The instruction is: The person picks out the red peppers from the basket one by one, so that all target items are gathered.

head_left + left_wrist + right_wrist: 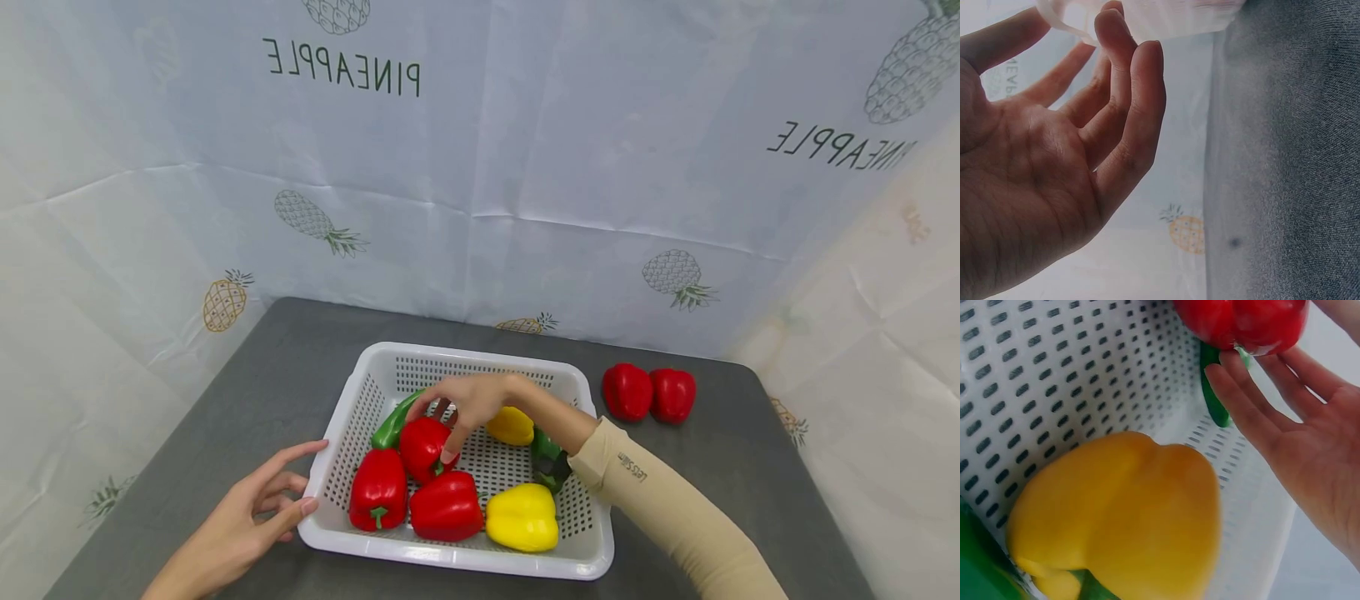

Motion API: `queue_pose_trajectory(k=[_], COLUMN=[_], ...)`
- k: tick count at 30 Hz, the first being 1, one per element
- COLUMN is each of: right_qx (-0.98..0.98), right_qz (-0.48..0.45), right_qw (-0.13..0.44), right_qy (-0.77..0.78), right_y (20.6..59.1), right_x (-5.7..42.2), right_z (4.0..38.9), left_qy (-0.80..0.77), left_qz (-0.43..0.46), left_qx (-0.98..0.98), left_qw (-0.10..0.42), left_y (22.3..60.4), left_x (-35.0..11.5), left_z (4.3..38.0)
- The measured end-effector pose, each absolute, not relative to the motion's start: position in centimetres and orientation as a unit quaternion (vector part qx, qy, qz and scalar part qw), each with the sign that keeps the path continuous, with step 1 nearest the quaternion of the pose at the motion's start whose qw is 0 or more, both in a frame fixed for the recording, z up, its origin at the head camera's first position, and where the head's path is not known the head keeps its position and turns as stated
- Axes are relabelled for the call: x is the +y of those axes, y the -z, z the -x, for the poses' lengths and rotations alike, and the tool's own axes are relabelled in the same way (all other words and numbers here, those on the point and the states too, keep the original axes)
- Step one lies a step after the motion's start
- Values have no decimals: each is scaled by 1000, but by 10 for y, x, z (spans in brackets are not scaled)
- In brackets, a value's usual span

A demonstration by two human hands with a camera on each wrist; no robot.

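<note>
My right hand (472, 402) reaches down into a white perforated plastic basket (457, 563). Its thumb and fingers are around a red bell pepper (423, 442), which also shows at the top of the right wrist view. Close by in the basket lie two more red bell peppers, one at the left (378, 492) and one at the front (447, 507). A long green pepper (390, 432) lies behind them. At the basket's left rim, my left hand (243, 512) touches the edge with its fingertips, fingers loosely bent.
A yellow bell pepper (522, 518) lies front right in the basket. An orange-yellow one (1116, 512) and a dark green vegetable (547, 458) are partly under the right forearm. Two red bell peppers (627, 392) (672, 395) stand on the grey table (720, 483), right of the basket.
</note>
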State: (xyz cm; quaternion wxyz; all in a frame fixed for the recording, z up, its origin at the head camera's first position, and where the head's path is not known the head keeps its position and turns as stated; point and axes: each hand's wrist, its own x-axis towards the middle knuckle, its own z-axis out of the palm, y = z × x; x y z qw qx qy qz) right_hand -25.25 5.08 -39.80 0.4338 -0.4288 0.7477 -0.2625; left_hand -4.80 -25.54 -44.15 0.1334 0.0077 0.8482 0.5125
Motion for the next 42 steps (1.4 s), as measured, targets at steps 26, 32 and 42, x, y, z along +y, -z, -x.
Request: queue_pose_trajectory(k=[26, 32, 42], right_qx=[739, 743, 725], right_qz=[477, 465, 412], right_qw=[244, 212, 226], right_qy=[408, 432, 503], right_y=[327, 320, 321], right_x=[131, 153, 184], right_z=[240, 225, 207], left_qy=[-510, -511, -499], left_qz=[-31, -35, 9], left_qx=[849, 849, 854], left_qw=[131, 129, 149], left_y=[442, 442, 439], left_x=[-256, -257, -254], left_z=[48, 48, 50])
